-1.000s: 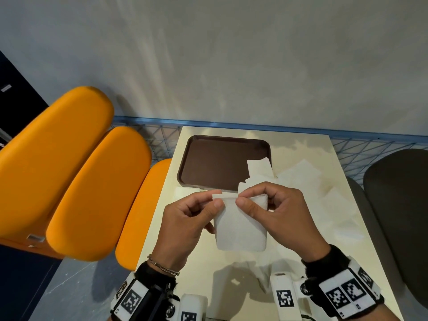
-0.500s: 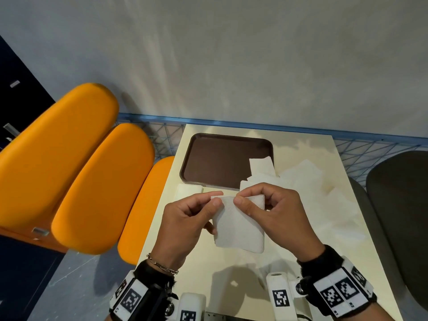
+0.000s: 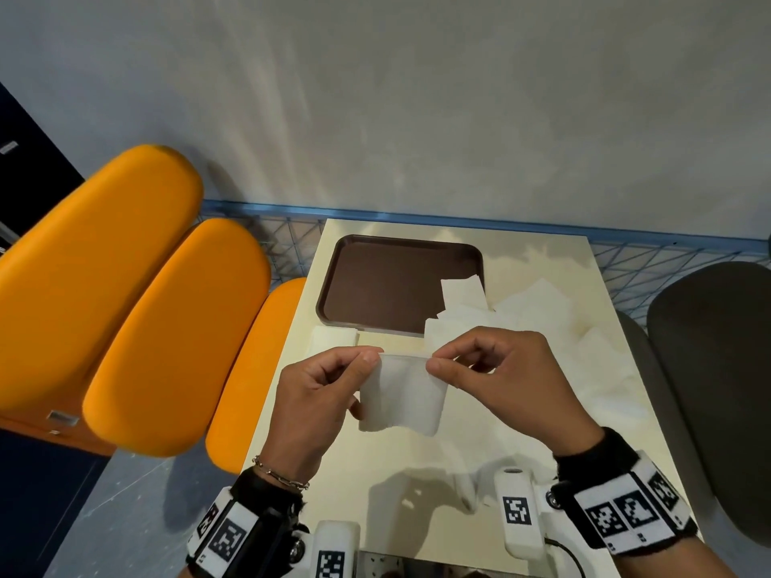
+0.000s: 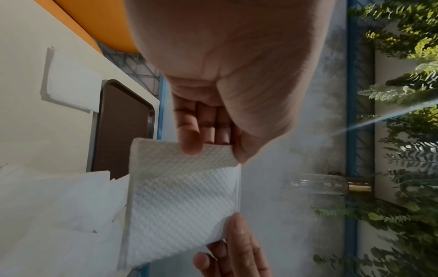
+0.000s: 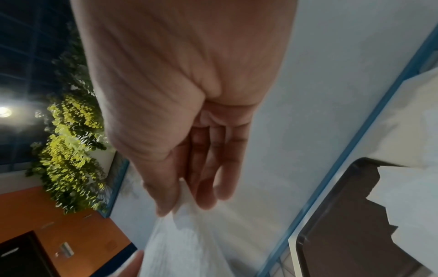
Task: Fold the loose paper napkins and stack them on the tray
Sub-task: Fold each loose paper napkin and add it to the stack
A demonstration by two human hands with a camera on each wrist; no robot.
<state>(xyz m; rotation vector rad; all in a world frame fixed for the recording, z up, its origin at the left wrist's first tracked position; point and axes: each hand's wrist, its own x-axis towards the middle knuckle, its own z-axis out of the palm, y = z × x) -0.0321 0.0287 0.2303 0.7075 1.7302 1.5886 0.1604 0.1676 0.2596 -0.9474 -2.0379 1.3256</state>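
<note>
The head view looks steeply down on both hands, which pinch the napkin [image 3: 401, 394] above the table [image 3: 421, 465]. Each wrist view looks along its palm, close to the pinch, rolled sideways. All three share napkin and tray [image 3: 375, 285].

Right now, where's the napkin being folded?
In the head view the napkin hangs above the table, near of the tray, its top edge pinched between the left hand and right hand.

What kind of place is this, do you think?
Probably a café or canteen: a brown serving tray and loose paper napkins on a small table, with orange cushioned seats beside it.
</note>
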